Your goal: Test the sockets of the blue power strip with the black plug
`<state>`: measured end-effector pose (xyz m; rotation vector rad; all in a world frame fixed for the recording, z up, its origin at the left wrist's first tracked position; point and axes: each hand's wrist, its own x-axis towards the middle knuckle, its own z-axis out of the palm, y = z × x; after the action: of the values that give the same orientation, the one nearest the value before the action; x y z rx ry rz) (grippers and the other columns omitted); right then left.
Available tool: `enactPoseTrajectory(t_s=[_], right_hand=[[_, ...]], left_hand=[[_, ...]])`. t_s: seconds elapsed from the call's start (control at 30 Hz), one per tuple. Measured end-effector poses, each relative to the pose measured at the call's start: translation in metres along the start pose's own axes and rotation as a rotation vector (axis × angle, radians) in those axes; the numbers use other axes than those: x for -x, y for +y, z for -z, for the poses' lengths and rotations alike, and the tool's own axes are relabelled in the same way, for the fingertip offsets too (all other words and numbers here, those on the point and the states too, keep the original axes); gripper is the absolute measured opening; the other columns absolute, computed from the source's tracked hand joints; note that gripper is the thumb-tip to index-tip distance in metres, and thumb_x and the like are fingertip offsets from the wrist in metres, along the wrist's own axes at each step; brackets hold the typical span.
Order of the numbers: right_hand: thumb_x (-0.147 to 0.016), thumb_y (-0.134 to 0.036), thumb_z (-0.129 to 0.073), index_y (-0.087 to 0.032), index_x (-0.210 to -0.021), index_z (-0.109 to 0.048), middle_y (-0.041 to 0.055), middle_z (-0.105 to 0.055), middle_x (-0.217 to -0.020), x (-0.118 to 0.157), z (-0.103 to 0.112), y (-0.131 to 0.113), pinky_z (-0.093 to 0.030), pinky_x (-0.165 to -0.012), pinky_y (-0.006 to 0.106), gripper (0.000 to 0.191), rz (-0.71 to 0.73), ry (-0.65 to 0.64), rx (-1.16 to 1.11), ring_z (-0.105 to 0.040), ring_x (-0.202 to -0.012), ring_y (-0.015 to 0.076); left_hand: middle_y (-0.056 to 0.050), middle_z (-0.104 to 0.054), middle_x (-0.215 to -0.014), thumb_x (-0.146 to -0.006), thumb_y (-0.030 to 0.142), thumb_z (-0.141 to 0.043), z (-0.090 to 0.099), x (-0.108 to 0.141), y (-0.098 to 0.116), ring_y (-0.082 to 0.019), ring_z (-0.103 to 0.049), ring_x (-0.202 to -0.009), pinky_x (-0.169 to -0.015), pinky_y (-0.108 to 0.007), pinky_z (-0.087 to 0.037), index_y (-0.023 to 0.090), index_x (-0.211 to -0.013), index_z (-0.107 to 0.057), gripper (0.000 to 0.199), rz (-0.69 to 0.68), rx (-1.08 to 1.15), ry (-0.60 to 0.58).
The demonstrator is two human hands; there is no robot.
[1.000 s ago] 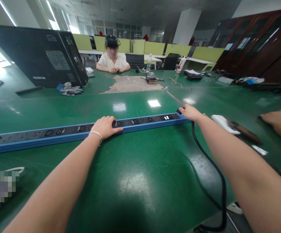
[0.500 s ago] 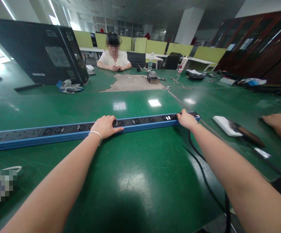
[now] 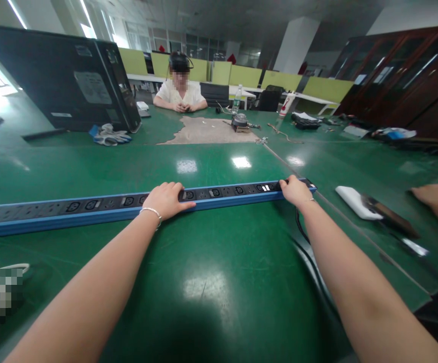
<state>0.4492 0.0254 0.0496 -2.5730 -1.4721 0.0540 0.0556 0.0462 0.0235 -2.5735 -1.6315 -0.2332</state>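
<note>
A long blue and black power strip [image 3: 101, 212] lies across the green table [image 3: 204, 242], its row of sockets facing up. My left hand [image 3: 168, 200] grips it near the middle, thumb along the near side and fingers over the top. Close to the strip's right end, my right hand [image 3: 294, 190] is closed round it, next to two small white parts. From below that hand a black cable [image 3: 302, 227] runs down toward the table's near edge.
A large black case [image 3: 60, 80] stands at the back left beside gloves [image 3: 109, 135]. Across the table sits a person [image 3: 180, 93]. At right lie a white object [image 3: 357, 202], a dark phone-like object [image 3: 391, 216] and another person's hand [image 3: 436, 199].
The view has shifted slightly. The strip's right end and my right hand appear a little lower and further right; both hands keep their hold.
</note>
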Motion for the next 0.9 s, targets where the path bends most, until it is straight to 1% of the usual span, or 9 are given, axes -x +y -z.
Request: enactPoseTrajectory(t_s=[0.07, 0.2, 0.27, 0.33, 0.4, 0.5, 0.57, 0.67, 0.9], right_hand=[[-0.088, -0.038, -0.037, -0.01, -0.108, -0.057, 0.0225, -0.063, -0.104, -0.001, 0.022, 0.0, -0.042, -0.079, 0.035, 0.04, -0.005, 0.061, -0.021, -0.059, -0.099, 0.029], [-0.089, -0.039, -0.036, -0.011, -0.109, -0.057, 0.0202, -0.062, -0.106, -0.007, 0.086, -0.004, -0.041, -0.072, 0.031, 0.04, 0.031, 0.337, -0.07, -0.058, -0.094, 0.0229], [-0.089, -0.041, -0.036, -0.012, -0.104, -0.06, 0.0176, -0.065, -0.098, -0.004, 0.101, -0.014, -0.04, -0.067, 0.03, 0.04, 0.083, 0.276, -0.084, -0.058, -0.087, 0.0206], [-0.087, -0.041, -0.041, -0.014, -0.095, -0.062, 0.0138, -0.067, -0.094, 0.003, 0.094, -0.027, -0.04, -0.065, 0.029, 0.036, 0.162, 0.132, -0.047, -0.059, -0.083, 0.0206], [-0.084, -0.041, -0.044, -0.016, -0.089, -0.064, 0.0116, -0.067, -0.095, 0.013, 0.07, -0.041, -0.041, -0.068, 0.028, 0.032, 0.277, 0.019, 0.007, -0.06, -0.085, 0.0211], [-0.085, -0.04, -0.042, -0.017, -0.089, -0.064, 0.011, -0.068, -0.097, 0.025, 0.03, -0.058, -0.042, -0.073, 0.027, 0.033, 0.313, -0.021, 0.007, -0.061, -0.091, 0.0221], [-0.085, -0.04, -0.042, -0.017, -0.095, -0.062, 0.0117, -0.068, -0.098, 0.029, 0.013, -0.065, -0.043, -0.075, 0.028, 0.033, 0.293, -0.025, 0.004, -0.062, -0.093, 0.0232], [-0.085, -0.038, -0.04, -0.016, -0.101, -0.059, 0.0133, -0.067, -0.098, 0.031, 0.005, -0.07, -0.044, -0.076, 0.03, 0.033, 0.255, -0.046, 0.02, -0.062, -0.093, 0.025], [-0.088, -0.036, -0.036, -0.014, -0.105, -0.055, 0.0176, -0.066, -0.101, 0.039, 0.005, -0.086, -0.044, -0.081, 0.034, 0.033, 0.251, -0.096, 0.113, -0.062, -0.096, 0.0262]], left_hand=[[-0.01, -0.063, -0.095, -0.072, 0.077, -0.037, 0.0, 0.0, 0.0, -0.026, -0.056, -0.093, -0.08, -0.036, -0.041, 0.019, -0.106, -0.057, 0.07, -0.003, -0.003, 0.001], [-0.01, -0.063, -0.094, -0.072, 0.077, -0.038, 0.001, 0.0, 0.001, -0.026, -0.056, -0.091, -0.079, -0.036, -0.041, 0.018, -0.104, -0.057, 0.07, -0.014, -0.02, 0.009], [-0.01, -0.063, -0.093, -0.072, 0.076, -0.037, 0.001, 0.0, 0.001, -0.026, -0.056, -0.091, -0.079, -0.036, -0.041, 0.018, -0.104, -0.057, 0.07, -0.014, -0.024, 0.009], [-0.01, -0.063, -0.093, -0.072, 0.076, -0.037, 0.002, 0.001, 0.001, -0.027, -0.057, -0.091, -0.078, -0.036, -0.042, 0.018, -0.104, -0.057, 0.07, -0.014, -0.019, 0.007], [-0.01, -0.063, -0.093, -0.072, 0.076, -0.038, 0.002, 0.001, 0.001, -0.027, -0.057, -0.091, -0.078, -0.036, -0.042, 0.018, -0.104, -0.057, 0.07, -0.014, -0.011, 0.006], [-0.01, -0.063, -0.094, -0.072, 0.076, -0.037, 0.002, 0.001, 0.001, -0.027, -0.056, -0.092, -0.079, -0.037, -0.041, 0.018, -0.104, -0.058, 0.07, -0.016, -0.008, 0.007], [-0.011, -0.063, -0.095, -0.072, 0.076, -0.037, 0.002, 0.001, 0.001, -0.027, -0.056, -0.093, -0.08, -0.037, -0.041, 0.018, -0.105, -0.057, 0.07, -0.015, -0.008, 0.007], [-0.011, -0.063, -0.095, -0.072, 0.076, -0.037, 0.002, 0.001, 0.001, -0.027, -0.056, -0.093, -0.08, -0.036, -0.04, 0.018, -0.105, -0.058, 0.07, -0.013, -0.003, 0.002], [-0.011, -0.063, -0.099, -0.072, 0.077, -0.037, 0.002, 0.001, 0.001, -0.027, -0.055, -0.095, -0.081, -0.037, -0.04, 0.019, -0.105, -0.057, 0.07, 0.002, 0.012, -0.011]])
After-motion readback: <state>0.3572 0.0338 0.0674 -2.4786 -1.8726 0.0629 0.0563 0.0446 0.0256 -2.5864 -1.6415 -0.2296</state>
